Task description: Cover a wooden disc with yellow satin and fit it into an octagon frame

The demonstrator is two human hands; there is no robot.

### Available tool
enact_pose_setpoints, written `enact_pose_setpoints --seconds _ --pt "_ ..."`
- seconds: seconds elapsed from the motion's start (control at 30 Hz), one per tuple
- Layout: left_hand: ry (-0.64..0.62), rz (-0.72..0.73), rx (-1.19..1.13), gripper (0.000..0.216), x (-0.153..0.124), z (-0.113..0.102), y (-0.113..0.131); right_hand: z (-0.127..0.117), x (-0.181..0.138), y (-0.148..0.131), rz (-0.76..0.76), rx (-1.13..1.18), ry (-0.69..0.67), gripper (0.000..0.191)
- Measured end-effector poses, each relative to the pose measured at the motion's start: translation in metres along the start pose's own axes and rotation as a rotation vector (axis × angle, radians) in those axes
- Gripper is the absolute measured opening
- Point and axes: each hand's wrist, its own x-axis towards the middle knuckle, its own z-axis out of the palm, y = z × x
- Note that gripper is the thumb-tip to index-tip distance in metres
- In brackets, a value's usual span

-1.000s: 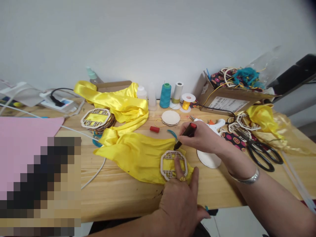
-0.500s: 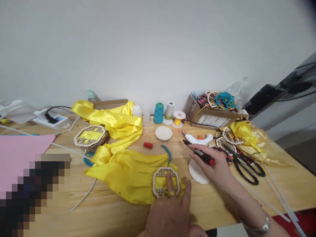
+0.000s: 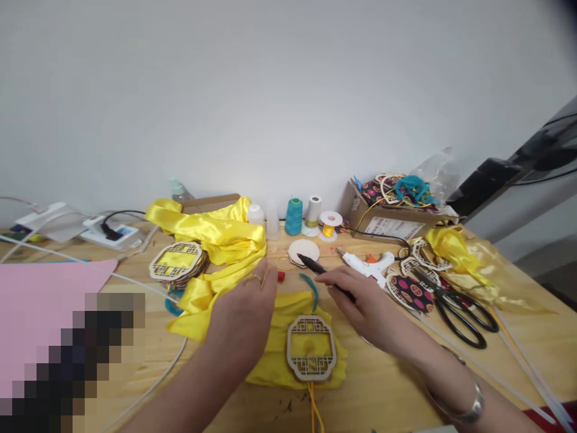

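Observation:
My right hand (image 3: pixel 367 304) is closed around a black marker (image 3: pixel 318 270), its uncapped red tip pointing up and left near a small stack of round pale discs (image 3: pixel 303 252). Beside the red marker cap (image 3: pixel 280 276), my left hand (image 3: pixel 247 313) reaches over the yellow cloth, back of the hand up; its fingertips are hidden, so its grip on the cap does not show. Between the hands a wooden lattice frame (image 3: pixel 311 376) lies flat on the yellow cloth (image 3: pixel 279 337), a teal cord (image 3: pixel 311 288) at its top and yellow cords (image 3: pixel 313 409) below.
Stacked lattice frames (image 3: pixel 175 261) lie at left beside shiny yellow satin (image 3: pixel 211 231). Thread spools (image 3: pixel 294 216) and white bottles (image 3: pixel 255 213) stand along the wall. At right are a white glue gun (image 3: pixel 367 264), black scissors (image 3: pixel 464 316) and a cardboard box (image 3: pixel 396 219).
My left hand has left the lattice frame and moved up and left to the red cap. The marker in my right hand has swung so its red tip points away from me.

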Motion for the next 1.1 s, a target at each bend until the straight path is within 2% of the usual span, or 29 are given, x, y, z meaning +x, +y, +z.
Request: enact_pose_setpoints --seconds 0.17,0.23,0.37,0.47,0.53,0.6,0.67,0.73,0.83,0.9,1.0,1.1 --pt "-0.037 0.11 -0.09 0.047 0.03 0.006 -0.005 0.012 0.027 0.0 0.071 0.095 0.101 0.045" --pt "-0.046 0.121 -0.115 0.047 0.035 0.013 -0.003 0.019 0.031 0.006 0.094 0.082 0.11 0.043" --pt "-0.04 0.128 -0.192 0.044 0.04 0.028 -0.004 0.03 0.028 0.019 0.199 -0.192 0.157 0.039" --pt "-0.02 0.107 -0.288 0.042 0.041 0.036 -0.006 0.031 0.026 0.024 0.253 -0.455 0.155 0.04" --pt "0.011 0.069 -0.366 0.042 0.04 0.04 -0.007 0.029 0.026 0.025 0.26 -0.543 0.134 0.041" --pt "0.058 0.008 -0.455 0.038 0.039 0.045 -0.008 0.028 0.026 0.024 0.26 -0.483 0.14 0.042" --pt "0.107 -0.065 -0.551 0.033 0.039 0.048 -0.008 0.029 0.025 0.024 0.228 -0.287 0.164 0.041" --pt "0.141 -0.145 -0.769 0.039 0.039 0.05 -0.009 0.03 0.023 0.021 0.15 -0.081 0.183 0.039" --pt "0.113 -0.351 -1.633 0.046 0.04 0.049 -0.01 0.032 0.017 0.016 0.007 0.066 0.183 0.032" --pt "0.063 -0.438 -1.985 0.036 0.04 0.045 -0.01 0.033 0.013 0.012 -0.057 0.078 0.173 0.033" --pt "0.022 -0.536 -2.214 0.02 0.04 0.04 -0.01 0.035 0.008 0.009 -0.119 0.044 0.118 0.039" --pt "0.015 -0.594 -2.267 0.013 0.04 0.039 -0.012 0.037 0.007 0.008 -0.188 -0.01 0.098 0.041"
